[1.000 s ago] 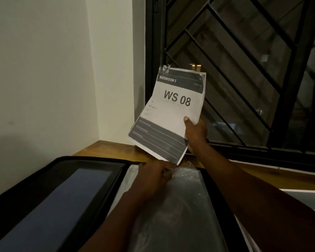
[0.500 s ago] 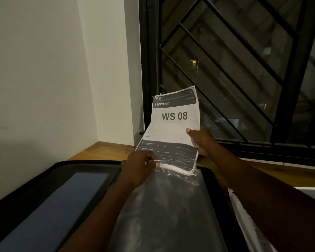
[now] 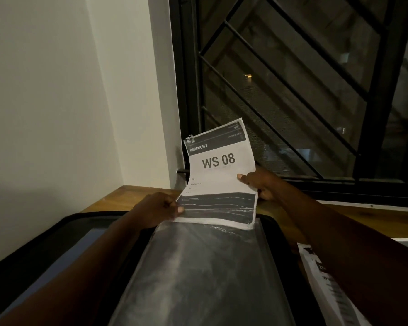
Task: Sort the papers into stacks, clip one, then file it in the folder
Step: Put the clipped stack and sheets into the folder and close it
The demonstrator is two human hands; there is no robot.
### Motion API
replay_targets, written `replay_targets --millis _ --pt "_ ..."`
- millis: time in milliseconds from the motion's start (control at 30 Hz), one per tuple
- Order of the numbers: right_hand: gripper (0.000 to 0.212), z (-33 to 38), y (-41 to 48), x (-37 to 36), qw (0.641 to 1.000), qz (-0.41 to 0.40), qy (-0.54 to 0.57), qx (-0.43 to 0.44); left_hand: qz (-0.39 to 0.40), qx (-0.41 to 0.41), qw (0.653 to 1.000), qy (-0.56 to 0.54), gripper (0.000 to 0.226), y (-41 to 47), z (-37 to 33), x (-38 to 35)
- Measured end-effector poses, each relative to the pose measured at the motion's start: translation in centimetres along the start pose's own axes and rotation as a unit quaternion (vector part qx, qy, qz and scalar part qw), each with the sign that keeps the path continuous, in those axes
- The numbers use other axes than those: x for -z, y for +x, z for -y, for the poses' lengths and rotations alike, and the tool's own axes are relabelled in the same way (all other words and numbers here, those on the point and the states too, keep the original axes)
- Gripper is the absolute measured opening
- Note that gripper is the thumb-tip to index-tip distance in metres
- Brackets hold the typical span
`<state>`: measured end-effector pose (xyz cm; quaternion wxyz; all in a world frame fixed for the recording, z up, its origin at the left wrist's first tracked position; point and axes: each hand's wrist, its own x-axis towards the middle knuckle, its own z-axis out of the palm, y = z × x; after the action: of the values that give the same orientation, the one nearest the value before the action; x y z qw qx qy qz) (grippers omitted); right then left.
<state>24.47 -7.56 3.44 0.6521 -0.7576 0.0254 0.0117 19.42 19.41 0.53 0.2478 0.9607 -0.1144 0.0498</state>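
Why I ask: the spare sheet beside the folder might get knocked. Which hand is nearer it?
Right. The right hand grips the clipped papers' right edge, beyond the spare sheet; the left hand pinches their lower left corner, across the folder.

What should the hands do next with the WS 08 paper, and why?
Probably slide the clipped papers down into the plastic sleeve. Their bottom edge sits at the sleeve's mouth, the left hand pinches the lower corner, and the right hand grips the side.
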Motion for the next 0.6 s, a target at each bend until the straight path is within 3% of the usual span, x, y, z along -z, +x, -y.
replay_targets --millis 267,433,600 --pt "0.04 0.1 0.9 0.5 0.999 0.022 -0.045 -0.012 0.076 0.026 0.996 0.038 0.046 1.1 0.6 1.2" --pt "0.044 -0.6 1.2 0.2 0.993 0.055 -0.096 -0.04 0.073 0.0 0.997 0.027 0.048 1.2 -0.1 0.8" --pt "0.042 -2.3 1.9 -1.4 0.992 0.075 -0.091 -0.032 0.131 -0.059 0.987 0.068 0.047 1.8 -5.6 -1.3"
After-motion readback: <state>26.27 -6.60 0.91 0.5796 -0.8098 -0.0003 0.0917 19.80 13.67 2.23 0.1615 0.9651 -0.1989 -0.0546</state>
